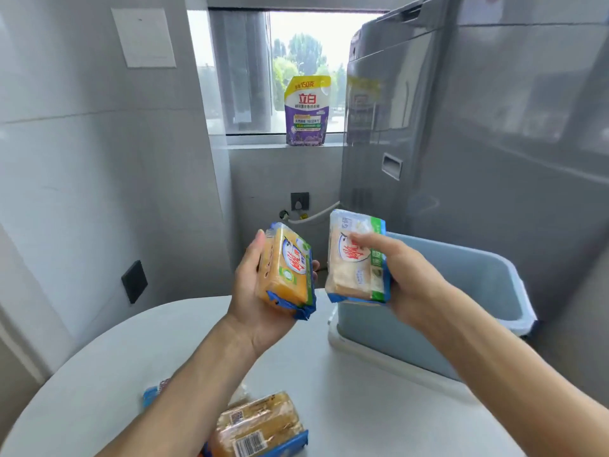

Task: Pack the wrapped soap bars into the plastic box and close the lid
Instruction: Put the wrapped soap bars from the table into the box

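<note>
Both hands full here. My left hand (253,291) has its fingers wrapped round a yellow soap pack (286,268), and my right hand (405,278) clamps a white soap pack (356,258) with the thumb pressed on its face. Both are in the air, just in front of the open blue plastic box (461,291), with the white one at its near rim. Biggest risk I see is the slick wrappers — one could slide out before it clears the rim. More soap packs (260,423) wait on the round white table (99,374), and I can't spot the lid for sure.
</note>
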`<state>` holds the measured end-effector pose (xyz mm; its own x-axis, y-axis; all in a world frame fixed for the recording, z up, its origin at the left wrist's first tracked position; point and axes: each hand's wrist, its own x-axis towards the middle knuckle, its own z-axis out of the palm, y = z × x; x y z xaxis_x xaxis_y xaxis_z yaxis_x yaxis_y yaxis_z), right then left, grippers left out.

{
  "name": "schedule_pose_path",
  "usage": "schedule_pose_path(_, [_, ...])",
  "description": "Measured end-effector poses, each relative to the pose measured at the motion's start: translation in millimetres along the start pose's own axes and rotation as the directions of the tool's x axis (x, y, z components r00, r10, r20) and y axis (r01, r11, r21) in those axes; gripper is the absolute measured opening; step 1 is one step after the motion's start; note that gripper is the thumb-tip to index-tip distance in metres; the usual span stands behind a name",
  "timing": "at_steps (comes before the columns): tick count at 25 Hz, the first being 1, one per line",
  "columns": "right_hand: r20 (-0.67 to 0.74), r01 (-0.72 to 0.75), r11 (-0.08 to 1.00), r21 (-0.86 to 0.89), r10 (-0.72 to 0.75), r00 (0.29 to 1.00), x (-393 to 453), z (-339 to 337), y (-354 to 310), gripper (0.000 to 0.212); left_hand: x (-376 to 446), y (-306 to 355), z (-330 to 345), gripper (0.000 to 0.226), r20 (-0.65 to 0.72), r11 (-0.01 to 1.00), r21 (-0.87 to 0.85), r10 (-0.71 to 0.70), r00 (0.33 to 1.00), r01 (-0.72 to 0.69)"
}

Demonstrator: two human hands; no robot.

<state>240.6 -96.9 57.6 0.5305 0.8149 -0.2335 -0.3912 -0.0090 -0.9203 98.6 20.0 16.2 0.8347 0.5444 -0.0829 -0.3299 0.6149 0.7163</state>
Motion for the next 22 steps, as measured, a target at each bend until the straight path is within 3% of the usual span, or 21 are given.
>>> schedule_pose_path(3, [-0.136,0.077,0.992,-0.1,-0.09,0.987,-3.3,-52.5,-36.4,0.023,16.2,-16.1,46.5,0.035,0.043,0.99,0.143,-0.022,0.999,0.015])
schedule_pose_path(5, [-0.197,0.133,0.953,-0.272,-0.191,0.962,2.8,-83.5,-56.2,0.033,37.0,-22.8,77.6,0.029,-0.006,0.978,0.202,-0.046,0.999,0.046])
schedule_pose_path(8, [-0.274,0.082,0.765,-0.639,-0.325,0.905,23.6,-124.4,-70.0,0.038,90.5,-33.7,112.5,0.027,-0.101,0.908,0.405,-0.071,0.992,0.107])
schedule_pose_path(10, [-0.27,-0.021,0.595,-0.804,-0.334,0.903,38.6,-141.8,-68.2,0.041,126.5,-44.0,121.4,0.026,-0.128,0.793,0.596,-0.059,0.99,0.124])
schedule_pose_path(14, [-0.188,-0.109,0.386,-0.916,-0.174,0.966,58.9,-160.8,-59.6,0.039,170.6,-73.0,110.4,0.027,-0.16,0.402,0.899,-0.069,0.985,0.174])
schedule_pose_path(17, [-0.131,-0.113,0.191,-0.975,-0.081,0.988,66.8,-172.2,-52.8,0.037,184.9,-89.6,96.8,0.027,-0.14,0.276,0.944,-0.159,0.977,0.18])
schedule_pose_path(18, [-0.093,-0.09,0.036,-0.995,-0.084,0.992,69.2,-175.3,-48.3,0.032,186.9,-92.7,93.5,0.032,-0.103,0.231,0.963,-0.16,0.982,0.139])
schedule_pose_path(19, [-0.038,-0.055,-0.196,-0.979,-0.092,0.995,71.4,-177.9,-44.0,0.024,188.8,-93.3,90.8,0.039,-0.019,0.104,0.994,-0.147,0.989,0.034])
schedule_pose_path(20, [0.028,-0.011,-0.422,-0.907,-0.086,0.996,73.0,-179.3,-37.3,0.019,190.9,-93.5,88.0,0.047,0.085,-0.122,0.987,-0.139,0.987,-0.102])
schedule_pose_path(21, [0.083,0.031,-0.576,-0.817,-0.064,0.994,73.0,-179.9,-30.7,0.017,190.7,-94.8,86.9,0.052,0.185,-0.353,0.908,-0.141,0.973,-0.224])
schedule_pose_path(22, [0.105,0.057,-0.64,-0.766,-0.038,0.994,74.2,-182.2,-25.8,0.016,190.1,-96.9,86.6,0.054,0.256,-0.521,0.801,-0.147,0.956,-0.294])
